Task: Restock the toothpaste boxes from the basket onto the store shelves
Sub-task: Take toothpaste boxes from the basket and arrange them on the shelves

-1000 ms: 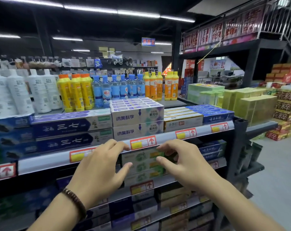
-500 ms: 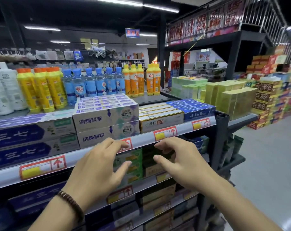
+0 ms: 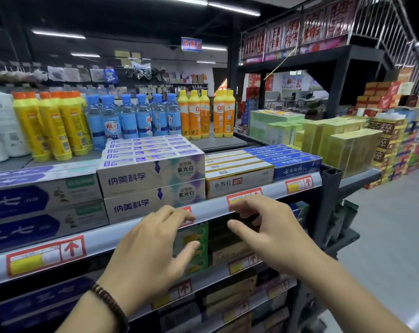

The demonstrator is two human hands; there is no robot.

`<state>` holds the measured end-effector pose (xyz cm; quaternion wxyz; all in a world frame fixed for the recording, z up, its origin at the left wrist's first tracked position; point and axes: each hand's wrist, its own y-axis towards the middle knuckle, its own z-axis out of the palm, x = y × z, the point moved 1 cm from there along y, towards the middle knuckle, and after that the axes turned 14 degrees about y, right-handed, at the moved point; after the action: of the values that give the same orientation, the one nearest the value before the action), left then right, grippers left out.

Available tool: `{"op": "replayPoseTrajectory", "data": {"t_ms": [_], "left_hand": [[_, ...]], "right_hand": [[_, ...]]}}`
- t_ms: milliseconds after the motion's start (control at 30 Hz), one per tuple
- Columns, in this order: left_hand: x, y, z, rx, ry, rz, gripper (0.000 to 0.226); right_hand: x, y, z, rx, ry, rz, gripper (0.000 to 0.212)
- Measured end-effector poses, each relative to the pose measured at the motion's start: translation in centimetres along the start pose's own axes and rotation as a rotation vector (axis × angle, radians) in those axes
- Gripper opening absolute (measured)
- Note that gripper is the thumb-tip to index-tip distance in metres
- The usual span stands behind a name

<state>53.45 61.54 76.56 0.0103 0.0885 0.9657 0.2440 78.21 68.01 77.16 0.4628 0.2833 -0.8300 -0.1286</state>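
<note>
Left hand (image 3: 153,246) and right hand (image 3: 271,231) are held loosely spread, empty, before the grey metal shelf rail (image 3: 102,243) under white-purple cardboard toothpaste boxes (image 3: 150,179).

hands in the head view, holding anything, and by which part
Nothing is held: the left hand and right hand are both open in front of the price rail.

Head cam, fwd-down, close on shelves (image 3: 141,233)
</note>
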Motion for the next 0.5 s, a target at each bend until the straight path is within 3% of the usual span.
{"op": "replayPoseTrajectory", "data": {"t_ms": [300,500], "left_hand": [[-3.8,4.2,0.1,-0.049,0.051,0.013,0.044],[-7.0,9.1,-0.2,-0.120,0.004,0.056,0.040]], "right_hand": [[-3.8,5.2,-3.4,0.043,0.045,-0.147,0.030],[-6.6,9.8,-7.7,0.149,0.020,-0.286,0.042]]}}
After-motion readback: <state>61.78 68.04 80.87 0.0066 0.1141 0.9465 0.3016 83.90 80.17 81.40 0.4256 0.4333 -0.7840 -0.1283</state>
